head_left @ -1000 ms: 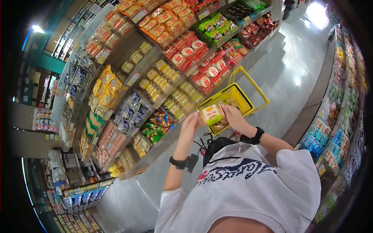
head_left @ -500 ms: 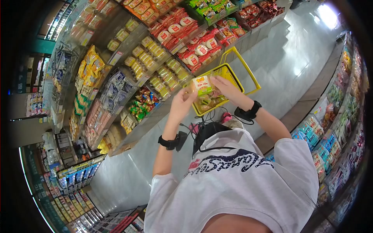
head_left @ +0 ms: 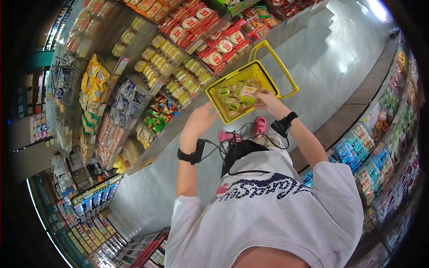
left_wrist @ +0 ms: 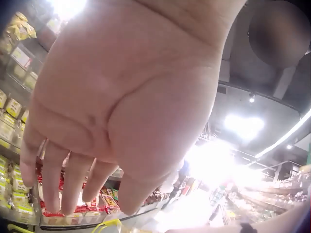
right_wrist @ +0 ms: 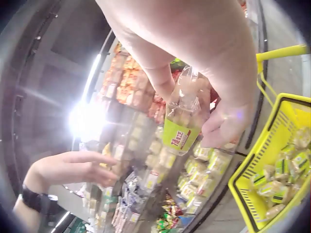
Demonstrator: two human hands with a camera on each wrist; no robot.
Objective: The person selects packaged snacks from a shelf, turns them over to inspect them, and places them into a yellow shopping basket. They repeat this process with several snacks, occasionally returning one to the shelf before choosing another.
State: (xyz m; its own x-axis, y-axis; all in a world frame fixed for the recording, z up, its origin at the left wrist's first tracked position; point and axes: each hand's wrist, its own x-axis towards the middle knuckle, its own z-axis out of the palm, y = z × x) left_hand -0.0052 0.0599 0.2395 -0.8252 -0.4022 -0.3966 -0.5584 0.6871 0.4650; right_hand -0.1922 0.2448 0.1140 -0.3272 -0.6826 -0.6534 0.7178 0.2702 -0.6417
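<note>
1. Seen from above, with the yellow basket (head_left: 264, 77) as the clock's centre, red packets (head_left: 215, 58) fill shelving at 11 o'clock and yellow-green packs (head_left: 157, 62) sit between 9 and 10.
2. The basket's handle (head_left: 283, 66) stands at 2 o'clock, a pink shoe (head_left: 260, 125) at 5, and shelves of blue packets (head_left: 347, 152) at 4, across the aisle.
3. The right hand (head_left: 267, 102), at 4 o'clock, pinches a clear packet (right_wrist: 180, 131) between thumb and fingers, hiding part of it.
4. From above, the packet appears over the basket, at the right hand's 10 o'clock and the left hand's 2.
5. The left hand (head_left: 200, 119), at 8 o'clock, is just beside the rim, fingers extended and slightly parted.
6. The packet's green label (right_wrist: 176, 136) carries characters too blurred to read; the white shirt (head_left: 268, 219) bears dark script, partly folded.
</note>
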